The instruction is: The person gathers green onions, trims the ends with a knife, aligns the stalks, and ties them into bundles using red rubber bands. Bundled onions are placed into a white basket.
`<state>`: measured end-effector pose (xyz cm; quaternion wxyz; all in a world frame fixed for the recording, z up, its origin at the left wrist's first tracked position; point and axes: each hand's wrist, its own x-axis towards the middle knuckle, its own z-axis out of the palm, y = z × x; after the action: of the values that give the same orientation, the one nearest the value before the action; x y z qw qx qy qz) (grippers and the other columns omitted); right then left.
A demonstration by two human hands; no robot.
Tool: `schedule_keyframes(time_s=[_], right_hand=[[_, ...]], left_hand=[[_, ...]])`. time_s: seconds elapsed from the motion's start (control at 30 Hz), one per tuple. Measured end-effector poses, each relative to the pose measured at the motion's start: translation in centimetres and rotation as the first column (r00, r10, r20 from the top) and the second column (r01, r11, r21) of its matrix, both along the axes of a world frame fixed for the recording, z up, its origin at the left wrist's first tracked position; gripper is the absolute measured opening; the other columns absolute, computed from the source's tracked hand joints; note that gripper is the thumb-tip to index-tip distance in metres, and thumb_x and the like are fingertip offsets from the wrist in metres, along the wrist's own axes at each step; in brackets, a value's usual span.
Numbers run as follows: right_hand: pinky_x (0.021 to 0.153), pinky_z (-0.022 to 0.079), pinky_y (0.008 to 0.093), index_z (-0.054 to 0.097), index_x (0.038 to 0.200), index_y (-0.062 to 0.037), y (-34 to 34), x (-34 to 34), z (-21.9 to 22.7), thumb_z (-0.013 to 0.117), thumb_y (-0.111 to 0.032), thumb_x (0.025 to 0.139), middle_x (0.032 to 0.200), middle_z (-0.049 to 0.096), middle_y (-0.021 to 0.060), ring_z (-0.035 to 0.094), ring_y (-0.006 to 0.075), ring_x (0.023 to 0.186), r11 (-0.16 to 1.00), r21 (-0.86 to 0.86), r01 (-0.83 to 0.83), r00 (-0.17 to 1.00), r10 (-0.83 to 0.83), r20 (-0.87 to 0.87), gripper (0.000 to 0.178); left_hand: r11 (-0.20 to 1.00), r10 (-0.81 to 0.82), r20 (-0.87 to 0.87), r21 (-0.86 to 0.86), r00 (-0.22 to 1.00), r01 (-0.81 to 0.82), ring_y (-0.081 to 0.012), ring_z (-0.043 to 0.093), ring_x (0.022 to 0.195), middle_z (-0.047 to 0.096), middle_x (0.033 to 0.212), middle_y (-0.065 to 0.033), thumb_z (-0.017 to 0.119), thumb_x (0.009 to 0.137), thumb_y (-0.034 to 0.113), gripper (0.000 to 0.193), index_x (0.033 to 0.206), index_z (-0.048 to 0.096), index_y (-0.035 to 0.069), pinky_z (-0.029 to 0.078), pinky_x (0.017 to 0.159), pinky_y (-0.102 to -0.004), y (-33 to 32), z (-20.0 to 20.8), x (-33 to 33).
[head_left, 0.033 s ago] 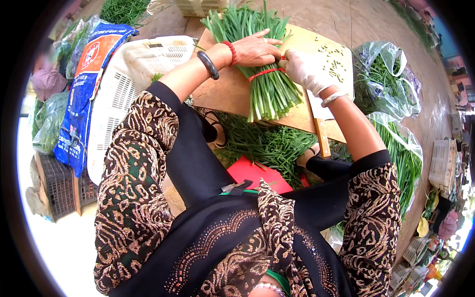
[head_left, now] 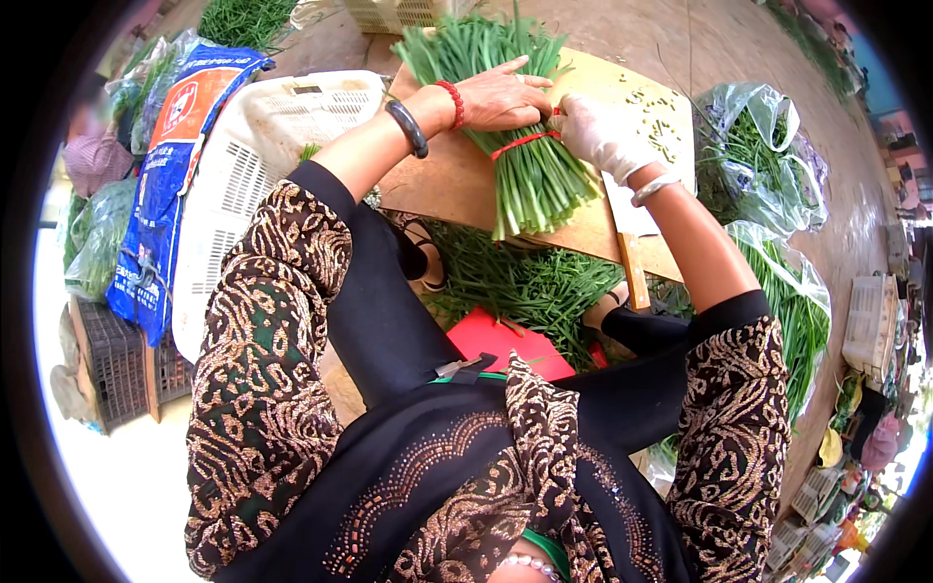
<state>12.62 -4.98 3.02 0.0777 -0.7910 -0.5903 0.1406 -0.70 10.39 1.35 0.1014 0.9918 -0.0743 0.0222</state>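
Both hands at a bunch (head_left: 546, 199) of green stems on the worktop (head_left: 428, 185), a red band (head_left: 520, 145) round it.
The left hand (head_left: 501, 97) lies across the top of the bunch, its fingers stretched out and touching the leaves, not clenched round them; a red bracelet (head_left: 451, 102) and a dark bangle (head_left: 406, 127) sit on that wrist. The right hand (head_left: 601, 139), in a white glove, is at the bunch's right side, its fingers pinching the end of the band. The cut ends point toward the person. Near the right wrist lies a knife (head_left: 633, 272), its wooden handle jutting past the worktop's near edge. Green bits (head_left: 653, 121) are scattered beyond the glove. A white crate (head_left: 233, 175) stands to the left, bagged greens (head_left: 758, 146) to the right, and loose greens (head_left: 544, 287) lie below the worktop.
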Motion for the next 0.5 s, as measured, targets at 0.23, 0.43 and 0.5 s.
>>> schedule_keyframes(time_s=[0.23, 0.43, 0.5], right_hand=[[0.072, 0.054, 0.0451, 0.062, 0.095, -0.0028, 4.3, 0.0, 3.6, 0.062, -0.015, 0.088, 0.085, 0.069, 0.0219, 0.068, 0.0399, 0.084, 0.944, 0.258, -0.205, 0.919, 0.095, 0.383, 0.014], [0.067, 0.056, 0.0435, 0.059, 0.094, -0.0035, 6.8, -1.6, 5.7, 0.055, -0.008, 0.089, 0.086, 0.07, 0.0199, 0.069, 0.0382, 0.081, 0.914, 0.32, -0.248, 0.869, 0.064, 0.49, 0.008], [0.067, 0.056, 0.0435, 0.058, 0.094, -0.0038, 7.5, -0.9, 6.8, 0.056, -0.008, 0.088, 0.087, 0.07, 0.02, 0.069, 0.0378, 0.081, 0.893, 0.37, -0.255, 0.865, 0.04, 0.501, 0.008]], left_hand=[[0.939, 0.342, -0.043, -0.02, 0.939, -0.343, -0.029, 0.053, 0.125, 0.063, 0.125, -0.0117, 0.04, 0.095, 0.026, 0.039, 0.121, 0.062, 0.008, 0.022, 0.115, -0.0553, 0.2, 3.6, -1.5], [0.831, 0.429, -0.143, -0.326, 0.892, -0.452, -0.033, 0.061, 0.109, 0.066, 0.116, -0.0216, 0.053, 0.09, 0.029, 0.046, 0.12, 0.06, -0.006, 0.047, 0.096, -0.0388, 1.1, 6.8, -3.5], [0.766, 0.426, -0.068, -0.504, 0.902, -0.399, -0.0296, 0.062, 0.111, 0.067, 0.118, -0.0193, 0.057, 0.09, 0.025, 0.046, 0.123, 0.059, -0.007, 0.046, 0.099, -0.0368, 1.5, 7.3, -4.5]])
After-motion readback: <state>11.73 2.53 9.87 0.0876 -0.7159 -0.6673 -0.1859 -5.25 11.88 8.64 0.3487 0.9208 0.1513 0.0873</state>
